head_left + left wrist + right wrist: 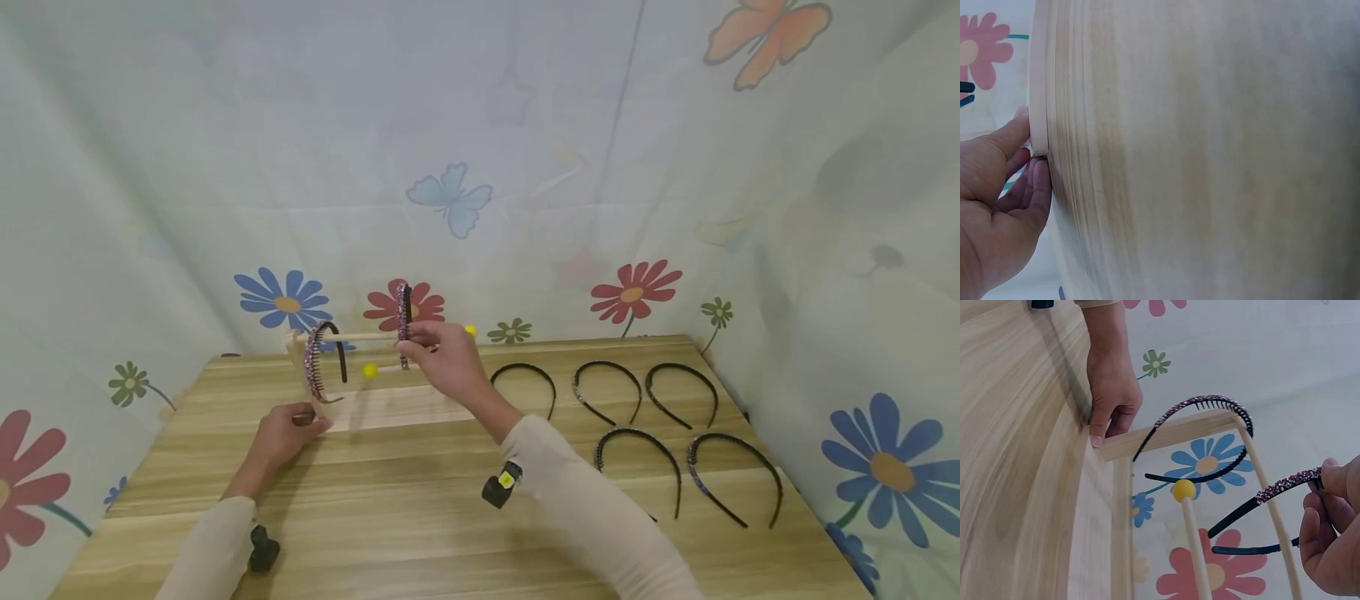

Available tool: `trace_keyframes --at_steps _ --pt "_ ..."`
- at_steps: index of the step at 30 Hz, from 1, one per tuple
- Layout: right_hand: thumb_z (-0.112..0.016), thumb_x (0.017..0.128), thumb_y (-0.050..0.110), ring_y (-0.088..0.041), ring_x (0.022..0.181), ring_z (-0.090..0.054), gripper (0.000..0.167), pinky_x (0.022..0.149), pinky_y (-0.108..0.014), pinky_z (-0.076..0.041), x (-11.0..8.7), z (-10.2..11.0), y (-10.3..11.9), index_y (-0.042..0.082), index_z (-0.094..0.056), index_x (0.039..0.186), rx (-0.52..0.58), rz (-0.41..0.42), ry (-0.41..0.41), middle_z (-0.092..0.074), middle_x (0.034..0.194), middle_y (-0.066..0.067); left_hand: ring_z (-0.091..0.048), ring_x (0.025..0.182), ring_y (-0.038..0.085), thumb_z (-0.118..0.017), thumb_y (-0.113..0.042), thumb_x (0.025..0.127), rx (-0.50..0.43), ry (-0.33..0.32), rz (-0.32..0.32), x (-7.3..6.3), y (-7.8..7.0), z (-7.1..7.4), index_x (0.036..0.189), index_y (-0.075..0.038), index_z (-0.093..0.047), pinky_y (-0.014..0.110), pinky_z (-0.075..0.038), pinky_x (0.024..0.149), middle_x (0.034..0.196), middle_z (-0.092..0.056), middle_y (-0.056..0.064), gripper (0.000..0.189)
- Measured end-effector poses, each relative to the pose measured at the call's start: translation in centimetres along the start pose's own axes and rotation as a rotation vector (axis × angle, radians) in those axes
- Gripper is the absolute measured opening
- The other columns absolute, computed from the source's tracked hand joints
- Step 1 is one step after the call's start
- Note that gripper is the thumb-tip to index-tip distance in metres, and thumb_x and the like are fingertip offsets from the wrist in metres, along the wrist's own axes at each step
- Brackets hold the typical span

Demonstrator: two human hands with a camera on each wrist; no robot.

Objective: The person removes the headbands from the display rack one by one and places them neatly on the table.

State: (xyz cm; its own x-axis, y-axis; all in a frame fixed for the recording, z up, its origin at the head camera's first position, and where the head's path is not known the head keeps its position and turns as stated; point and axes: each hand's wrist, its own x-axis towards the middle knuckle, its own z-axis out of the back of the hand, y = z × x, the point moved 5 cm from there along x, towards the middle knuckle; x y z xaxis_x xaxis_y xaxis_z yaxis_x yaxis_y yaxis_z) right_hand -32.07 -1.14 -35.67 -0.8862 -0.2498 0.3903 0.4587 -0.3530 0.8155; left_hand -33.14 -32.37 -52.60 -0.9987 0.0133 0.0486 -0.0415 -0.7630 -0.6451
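A wooden stand [408,410] with rods ending in yellow balls [1184,490] stands at the back left of the table. My left hand [279,435] grips its base at the left end, thumb and fingers about the board's edge in the left wrist view. One beaded headband [312,367] with comb teeth hangs over the rear rod [360,337], near the upright [1169,434]. Farther right along that rod, my right hand [448,360] pinches a second headband [403,304], pink-purple beads on its top. Its two black ends straddle the rod in the right wrist view.
Several black headbands lie on the right side of the wooden table [420,533], among them a plain-looking one [525,367] near the stand and a beaded one [738,442] at the front right. A flowered curtain [540,275] hangs close behind the table's back edge.
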Motion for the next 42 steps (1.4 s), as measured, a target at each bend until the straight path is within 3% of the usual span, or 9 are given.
trace_keyframes --at_steps 9,16,33,42 --pt "-0.075 0.095 0.021 -0.021 0.097 -0.073 0.031 0.079 -0.03 -0.059 0.3 3.1 0.4 0.002 -0.073 0.119 -0.002 0.039 -0.044 -0.078 0.104 -0.009 -0.07 0.107 0.041 -0.074 -0.026 0.096 -0.01 -0.001 -0.003 0.1 0.0 -0.1 0.127 0.01 -0.066 0.055 -0.055 0.09 0.115 -0.072 0.027 0.048" --pt "-0.073 0.096 0.021 -0.021 0.098 -0.072 0.033 0.077 -0.03 -0.059 0.0 4.8 -0.2 0.003 -0.072 0.123 0.001 0.004 -0.061 -0.077 0.105 -0.009 -0.07 0.107 0.041 -0.074 -0.027 0.096 -0.011 0.004 0.007 0.0 -0.2 -0.1 0.126 0.01 -0.066 0.055 -0.055 0.09 0.115 -0.072 0.027 0.048" --pt "-0.073 0.096 0.023 -0.023 0.1 -0.071 0.035 0.083 -0.036 -0.059 -1.1 7.3 -1.8 0.003 -0.071 0.125 -0.058 -0.049 -0.092 -0.076 0.106 -0.009 -0.069 0.109 0.043 -0.073 -0.026 0.096 -0.004 0.008 0.007 -0.1 -0.2 0.2 0.127 0.01 -0.065 0.056 -0.054 0.093 0.118 -0.071 0.028 0.049" --pt "-0.075 0.095 0.024 -0.022 0.098 -0.071 0.034 0.078 -0.036 -0.06 -1.9 8.2 -2.5 0.004 -0.072 0.122 -0.079 -0.033 -0.103 -0.077 0.105 -0.008 -0.07 0.108 0.042 -0.073 -0.027 0.096 0.0 0.004 0.0 -0.1 0.0 0.0 0.127 0.01 -0.065 0.056 -0.055 0.091 0.115 -0.072 0.027 0.049"
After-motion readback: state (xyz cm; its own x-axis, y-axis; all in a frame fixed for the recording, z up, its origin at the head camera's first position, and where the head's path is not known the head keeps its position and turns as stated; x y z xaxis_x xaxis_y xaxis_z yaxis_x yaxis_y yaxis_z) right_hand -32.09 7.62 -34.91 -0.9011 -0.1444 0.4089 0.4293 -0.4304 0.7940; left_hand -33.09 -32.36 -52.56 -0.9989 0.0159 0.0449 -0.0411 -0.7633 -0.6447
